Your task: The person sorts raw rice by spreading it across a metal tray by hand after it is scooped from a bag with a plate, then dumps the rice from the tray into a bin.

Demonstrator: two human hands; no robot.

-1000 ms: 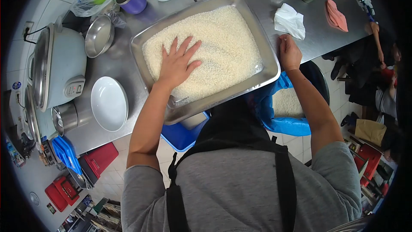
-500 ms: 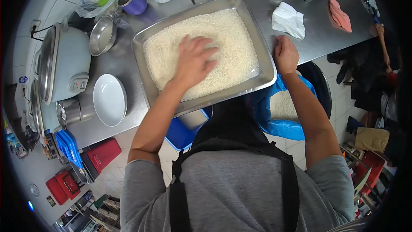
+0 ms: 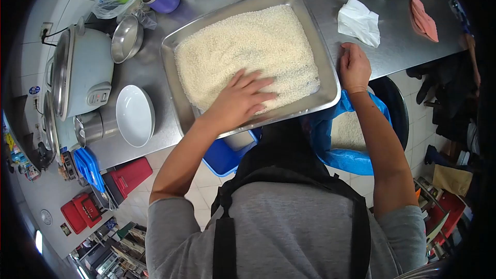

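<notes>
Rice [image 3: 248, 41] directly beneath spread left fingers [image 3: 258, 85]
Lies in tray [image 3: 321, 46], touching their undersides; at bench [image 3: 398, 26] edge, curled-in right fingers [image 3: 351, 51].

Over the far part of the rice [image 3: 243, 36] the way is open from above; the left fingers [image 3: 260, 85] block its near side, and the tray's [image 3: 327, 62] raised walls bar any level path. Right fingers [image 3: 351, 47] crowd the tray's right wall. Worktop [image 3: 397, 27] lies open between tissue [image 3: 358, 22] and pink cloth [image 3: 423, 20]. Between bowl [image 3: 135, 116] and tray runs a lane, seemingly narrow, though the lens bends it.
</notes>
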